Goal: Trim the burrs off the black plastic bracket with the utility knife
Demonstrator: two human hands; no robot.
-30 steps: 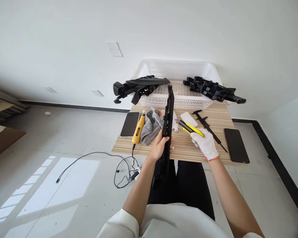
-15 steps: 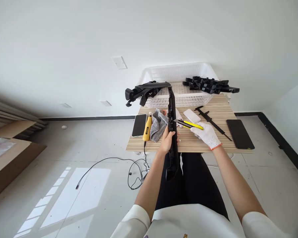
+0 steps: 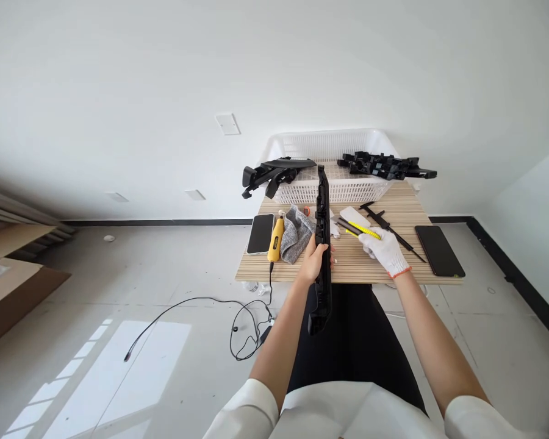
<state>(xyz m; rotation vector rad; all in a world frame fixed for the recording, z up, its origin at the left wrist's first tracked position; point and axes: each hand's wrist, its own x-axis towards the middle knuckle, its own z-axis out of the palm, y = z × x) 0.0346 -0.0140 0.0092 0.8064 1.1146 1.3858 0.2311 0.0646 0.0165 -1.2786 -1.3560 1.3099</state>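
Black long plastic part (image 3: 322, 244), gripped about its middle by the bare left hand (image 3: 315, 263) with fingers curled around it, running from past the table's (image 3: 348, 268) near edge up to the white basket (image 3: 329, 183) at the far edge. Just right of it, yellow utility knife (image 3: 363, 230) pinched in the closed fingers (image 3: 370, 239) of the gloved right hand (image 3: 385, 251), its tip near the part but apart from it. Further right, near the right edge, dark phone (image 3: 439, 251) lying flat.
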